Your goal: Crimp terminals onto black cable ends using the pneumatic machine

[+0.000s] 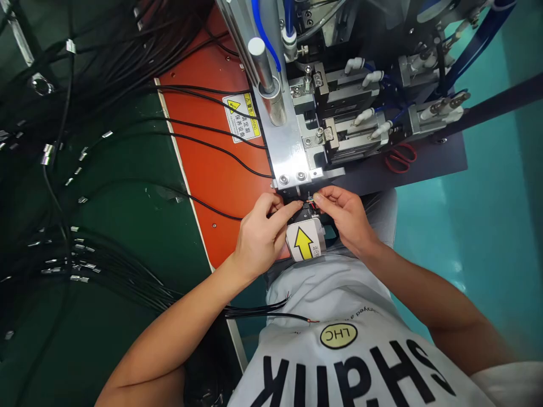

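My left hand (265,232) is closed on the end of a black cable (216,213), which runs in from the left. Its thumb and index finger press down at the machine's front edge. Close beside it, my right hand (348,217) pinches thin coloured wires (313,203) between thumb and fingertips; the fingers partly hide their ends. Just below the fingertips is a block with a yellow arrow label (304,242). Above both hands stands the machine's metal plate (288,152), with two bolts near its front edge.
Several black cables (220,150) cross the orange base (199,175) to the machine. More cable bundles (139,277) with shiny ends lie on the green mat (127,226). Red-handled scissors (401,158) rest at the right, a wrench (29,56) at the upper left. Pneumatic cylinders (352,135) fill the upper right.
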### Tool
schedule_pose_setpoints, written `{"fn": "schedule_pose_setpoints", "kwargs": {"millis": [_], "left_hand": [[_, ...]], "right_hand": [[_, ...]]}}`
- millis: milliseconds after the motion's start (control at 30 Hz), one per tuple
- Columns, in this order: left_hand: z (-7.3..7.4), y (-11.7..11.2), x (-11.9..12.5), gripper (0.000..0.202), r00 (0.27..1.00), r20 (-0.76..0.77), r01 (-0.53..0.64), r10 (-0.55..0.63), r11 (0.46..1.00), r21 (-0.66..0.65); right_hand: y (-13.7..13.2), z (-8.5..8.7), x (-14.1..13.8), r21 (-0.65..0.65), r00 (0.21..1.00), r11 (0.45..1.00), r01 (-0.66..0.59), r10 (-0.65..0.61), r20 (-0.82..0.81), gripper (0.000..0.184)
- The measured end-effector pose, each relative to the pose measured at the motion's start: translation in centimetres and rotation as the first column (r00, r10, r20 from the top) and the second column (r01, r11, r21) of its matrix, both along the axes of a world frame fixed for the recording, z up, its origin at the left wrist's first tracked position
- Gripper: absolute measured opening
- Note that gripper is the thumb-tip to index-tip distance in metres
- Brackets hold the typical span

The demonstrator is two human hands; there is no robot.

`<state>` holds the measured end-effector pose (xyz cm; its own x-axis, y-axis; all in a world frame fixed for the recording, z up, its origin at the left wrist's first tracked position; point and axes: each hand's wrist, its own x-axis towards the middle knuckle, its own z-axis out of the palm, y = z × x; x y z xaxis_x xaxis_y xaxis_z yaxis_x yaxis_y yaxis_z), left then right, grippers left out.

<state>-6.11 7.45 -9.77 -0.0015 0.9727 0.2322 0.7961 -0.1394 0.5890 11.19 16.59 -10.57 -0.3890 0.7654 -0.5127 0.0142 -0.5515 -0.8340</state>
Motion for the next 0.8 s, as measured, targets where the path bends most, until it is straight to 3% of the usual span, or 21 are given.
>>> {"fn": "schedule_pose_setpoints", "kwargs": {"millis": [233, 567, 800], "left_hand": [[0.17, 0.25, -0.04, 0.034, 0.997, -0.064, 0.038, -0.039, 0.999, -0.002], [0.23, 0.55, -0.01, 0.036, 0.991, -0.12, 0.055, -0.059, 0.998, -0.034], [0.31, 0.61, 0.05, 0.034, 0.992, -0.116, 0.052, -0.058, 0.997, -0.049]], "right_hand": [[-0.51, -0.22, -0.44, -0.004, 1.0, 1.0, 0.029, -0.029, -0.002, 0.022], [-0.13, -0.09, -0.54, 0.153, 0.99, 0.986, -0.061, 0.04, 0.137, 0.022], [0.27, -0.14, 0.03, 0.084, 0.986, 0.989, -0.124, 0.113, 0.119, 0.028]]}}
